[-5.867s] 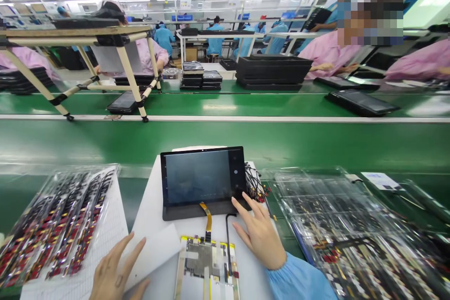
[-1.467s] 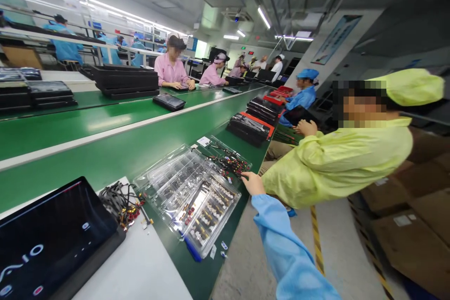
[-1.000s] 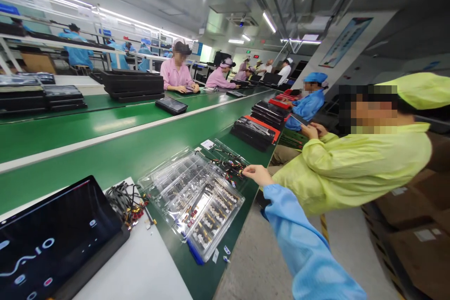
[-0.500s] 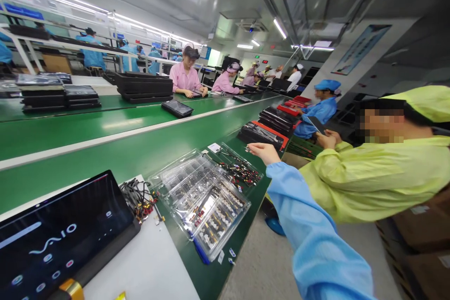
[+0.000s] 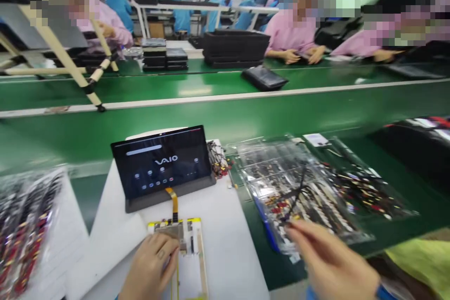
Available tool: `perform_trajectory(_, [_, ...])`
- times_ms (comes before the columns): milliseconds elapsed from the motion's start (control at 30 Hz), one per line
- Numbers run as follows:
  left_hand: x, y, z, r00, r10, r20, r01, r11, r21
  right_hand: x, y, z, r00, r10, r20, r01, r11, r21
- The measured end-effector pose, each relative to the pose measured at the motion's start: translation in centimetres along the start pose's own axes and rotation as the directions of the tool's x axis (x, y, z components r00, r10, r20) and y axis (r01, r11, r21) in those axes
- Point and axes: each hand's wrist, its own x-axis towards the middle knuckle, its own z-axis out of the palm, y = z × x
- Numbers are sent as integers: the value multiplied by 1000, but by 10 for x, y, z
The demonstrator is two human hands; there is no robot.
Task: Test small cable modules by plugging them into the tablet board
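Note:
My left hand (image 5: 151, 265) lies on the lower left of a bare circuit board (image 5: 168, 230), covering part of it. An orange flex ribbon cable (image 5: 172, 200) runs from that board up to a tablet (image 5: 161, 164), which stands tilted on a grey cover and shows a VAIO screen. My right hand (image 5: 330, 262), blurred by motion, is at the near edge of a clear plastic tray of components (image 5: 281, 183). A thin black cable (image 5: 298, 192) rises from its fingertips across the tray.
A white work surface (image 5: 225, 253) carries the tablet and a bundle of wires (image 5: 217, 161). A blurred bag of parts (image 5: 31, 229) lies at left. Beyond is a green conveyor belt (image 5: 211, 122), with seated co-workers (image 5: 291, 33) across it. A yellow-green sleeve (image 5: 418, 262) shows at lower right.
My view has swung left from the aisle back to the tablet. My left hand has come onto the board. My right hand has moved nearer, and the black cable now rises from its fingertips.

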Motion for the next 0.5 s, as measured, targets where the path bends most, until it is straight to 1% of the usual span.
perform_trajectory(33, [4,2,1,1000,-23,-8,23,1000,13,-22,-5,13,997,-54,63,52,998,31])
perform_trajectory(67, [6,4,2,999,-38,-7,38,999,14,-42,-11,26,982,-112,149,104,993,61])
perform_trajectory(100, [6,5,4,999,-48,-2,48,999,6,-57,-20,37,971,-156,179,139,985,102])
perform_trajectory(133, [6,6,6,999,-53,11,53,999,-6,-68,-29,48,958,-184,221,153,977,148])
perform_trajectory(167, [5,7,8,998,-54,32,55,998,-21,-74,-39,56,941,-191,280,139,971,195])
perform_trajectory(267, [0,7,13,995,-43,95,49,997,-65,-76,-65,71,882,-176,437,29,947,321])
perform_trajectory(333, [-3,7,15,992,-33,118,43,995,-88,-71,-75,74,848,-165,503,-36,930,366])
perform_trajectory(400, [-6,7,17,991,-31,129,44,994,-104,-67,-79,75,834,-148,532,-74,924,374])
perform_trajectory(500, [-8,7,18,990,-30,141,48,991,-124,-66,-81,76,837,-133,531,-82,929,361])
